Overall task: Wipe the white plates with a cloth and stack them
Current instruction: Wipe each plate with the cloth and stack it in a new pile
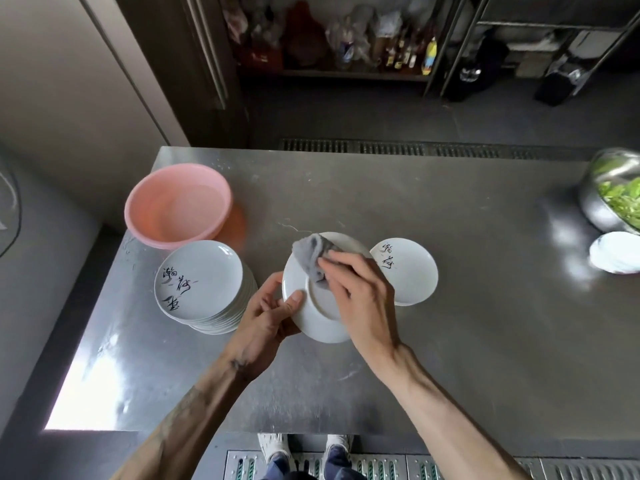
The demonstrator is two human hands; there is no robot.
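- The left hand [266,315] holds a white plate [313,306] up over the steel table [450,341]. The thumb lies on the plate's back near the rim, and the other fingers curl behind the edge, so the hand is pinching the plate.
- The plate is turned over, so its underside and its round foot ring face the camera.
- The right hand [360,292] presses a grey cloth [313,259] on the plate's underside. The fingers are bent and closed on the cloth, with part of it bunched up past the fingertips near the top of the plate.
- A stack of white plates [204,289] stands on the table to the left, just beside the left hand. The top plate has dark brush writing on it.
- 1 more white plate with brush writing [408,271] lies to the right, partly hidden behind the right hand and the held plate.
- A pink basin [178,206] stands behind the stack, touching or almost touching it. It looks like it has some clear water inside.
- At the far right edge a metal bowl of green leaves [616,195] sits on the table, and a small white dish [614,252] lies just in front of it.
- At the bottom, the person's 2 shoes [277,446] stand on a floor grate.
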